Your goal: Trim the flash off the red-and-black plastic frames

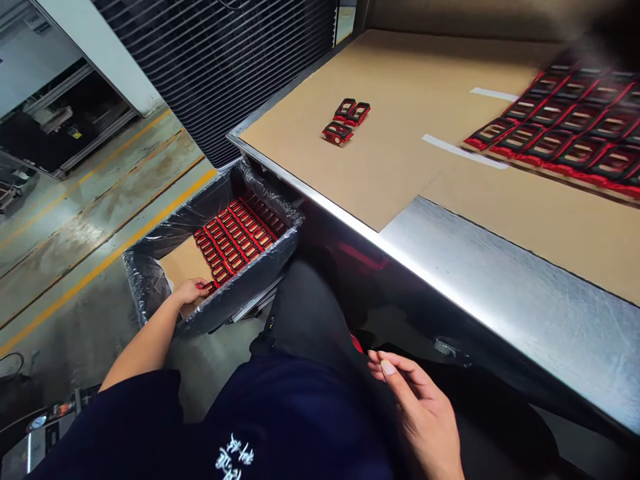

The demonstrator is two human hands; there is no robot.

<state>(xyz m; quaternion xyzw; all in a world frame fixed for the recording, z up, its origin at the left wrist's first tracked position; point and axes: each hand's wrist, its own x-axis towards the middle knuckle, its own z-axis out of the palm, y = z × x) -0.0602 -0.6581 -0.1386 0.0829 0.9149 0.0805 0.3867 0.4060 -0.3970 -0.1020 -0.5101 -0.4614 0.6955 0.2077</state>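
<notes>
My left hand (191,291) reaches into a plastic-lined bin (137,280) at the left, its fingers closed on a small red and black frame (209,287). That frame lies at the near end of neat rows of similar red and black frames (235,237), beside a bare brown cardboard sheet (186,261). Near my right thigh, away from the bench, my right hand (413,393) hangs in the air. Its fingers are loosely curled and somewhat apart, with nothing visible between them.
A metal bench (450,260) runs along the right, partly covered by brown cardboard (400,100). Three loose frames (345,120) lie on it, and a large block of frames (575,127) sits farther right, near white strips (465,152). A black ribbed panel (235,60) stands behind.
</notes>
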